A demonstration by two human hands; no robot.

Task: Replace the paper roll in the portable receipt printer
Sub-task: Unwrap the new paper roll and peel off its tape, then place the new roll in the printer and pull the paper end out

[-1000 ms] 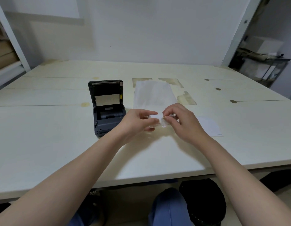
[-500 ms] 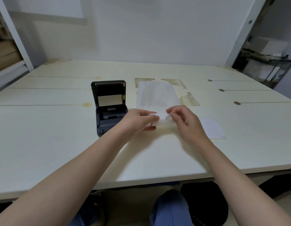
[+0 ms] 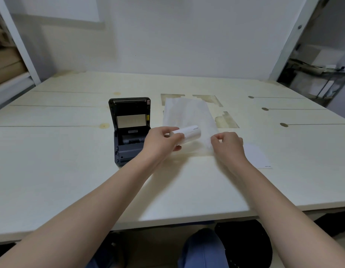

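The dark grey receipt printer stands on the table left of centre with its lid swung up and its paper bay showing. My left hand grips a white paper roll by its left end, just right of the printer and above the table. My right hand pinches the near edge of a thin clear wrapper bag that lies flat behind the roll. Whether the bay holds anything I cannot tell.
A white card lies on the table right of my right hand. The pale table has stained patches behind the wrapper. Shelving stands at the far left and a cluttered rack at the far right.
My hands have drawn apart. The paper roll has come out of the wrapper in my left hand, while my right hand holds the wrapper's edge.
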